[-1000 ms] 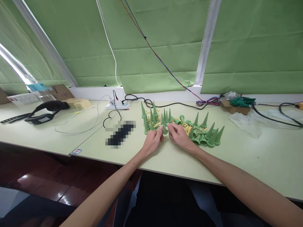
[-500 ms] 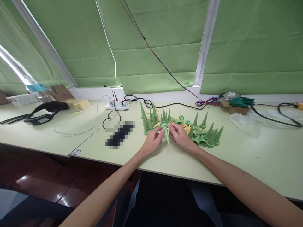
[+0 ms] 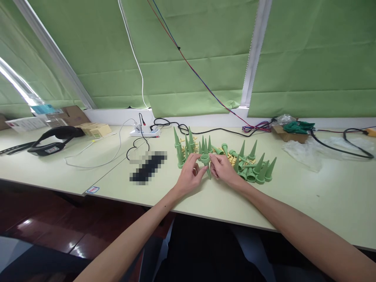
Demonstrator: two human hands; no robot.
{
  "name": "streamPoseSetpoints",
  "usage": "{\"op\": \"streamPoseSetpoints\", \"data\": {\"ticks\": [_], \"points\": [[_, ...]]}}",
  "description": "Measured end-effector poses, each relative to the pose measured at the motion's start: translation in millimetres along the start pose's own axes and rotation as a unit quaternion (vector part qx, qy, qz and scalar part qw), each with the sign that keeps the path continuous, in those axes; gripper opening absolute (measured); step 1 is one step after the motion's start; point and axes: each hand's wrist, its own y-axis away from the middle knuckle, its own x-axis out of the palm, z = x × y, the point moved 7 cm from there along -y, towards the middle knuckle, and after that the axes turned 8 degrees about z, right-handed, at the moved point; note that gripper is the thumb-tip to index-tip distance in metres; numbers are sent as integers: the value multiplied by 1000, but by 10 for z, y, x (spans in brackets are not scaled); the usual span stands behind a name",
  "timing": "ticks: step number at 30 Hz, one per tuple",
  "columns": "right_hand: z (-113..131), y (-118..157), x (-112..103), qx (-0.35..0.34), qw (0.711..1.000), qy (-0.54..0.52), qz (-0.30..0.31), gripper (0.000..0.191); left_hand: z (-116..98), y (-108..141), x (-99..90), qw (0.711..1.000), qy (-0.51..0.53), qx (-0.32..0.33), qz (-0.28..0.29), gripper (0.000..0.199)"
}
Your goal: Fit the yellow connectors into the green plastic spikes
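Note:
Between my hands is a green plastic watering spike (image 3: 205, 159), its point down toward me and its round open collar facing up. My left hand (image 3: 189, 175) grips it from the left, thumb on the cone below the collar and fingers by the rim. From the right, my right hand (image 3: 225, 169) is closed in a pinch at the collar's edge; anything small inside that pinch is hidden. Just behind stand several upright green spikes (image 3: 205, 145). More spikes (image 3: 260, 172) stand and lie to the right, among small yellow plastic pieces (image 3: 232, 159).
Another group of spikes (image 3: 179, 150) stands at the left of the pile. A pixelated dark object (image 3: 148, 168) lies left of my hands. Farther out are a power strip (image 3: 145, 132), a black headset (image 3: 55, 141), a cardboard box (image 3: 289, 134) and clear plastic wrap (image 3: 305, 152).
The held spike has tilted so its open collar now faces up toward me. My left hand's fingers have shifted up to the rim, its thumb across the cone. My right hand stays nearly in place.

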Motion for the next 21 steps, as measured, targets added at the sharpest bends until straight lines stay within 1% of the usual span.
{"op": "streamPoseSetpoints", "data": {"ticks": [3,6,10,11,13,16,18,21], "points": [[-23,0,11,2,1000,-26,-11,55,9,-4,6,1000,-1,-6,-7,35],[-26,-2,19,2,999,-50,-22,52,31,-7,-9,999,8,-28,-25,37],[-17,-8,4,1,996,-81,-36,49,55,-16,-56,997,14,-57,-44,25],[-15,-8,-2,0,996,-85,-38,48,62,-20,-63,997,13,-63,-42,27],[-8,-5,-7,-2,996,-81,-40,48,99,-28,-67,996,24,-81,-36,41],[24,7,15,-12,998,-49,-22,47,197,-26,-26,989,78,-125,-6,59],[59,18,40,-23,1000,-17,-6,48,243,-19,21,982,111,-148,24,65],[113,33,68,-40,999,15,12,48,259,-11,55,976,134,-164,52,66]]}}
